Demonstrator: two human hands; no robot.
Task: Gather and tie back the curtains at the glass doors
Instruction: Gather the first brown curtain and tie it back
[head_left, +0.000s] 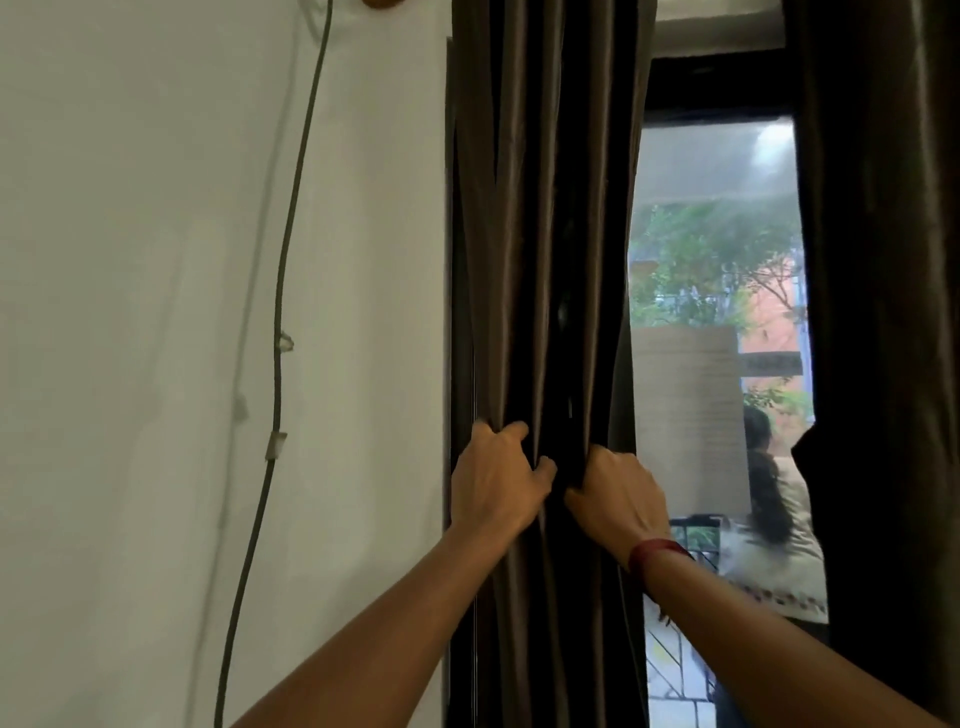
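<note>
A dark brown satin curtain (540, 234) hangs bunched into folds at the left side of the glass door (711, 291). My left hand (493, 478) grips the folds on the curtain's left edge. My right hand (618, 493), with a red band at the wrist, grips the folds on its right edge. The two hands squeeze the fabric together at about the same height. A second dark curtain (883, 312) hangs at the right side of the door. No tie-back is visible.
A white wall (156, 312) fills the left, with a thin grey cable (280, 322) clipped down it. A sheet of paper (685, 415) is stuck on the glass. Behind the glass a person (774, 499) is seen from the back, with trees and buildings beyond.
</note>
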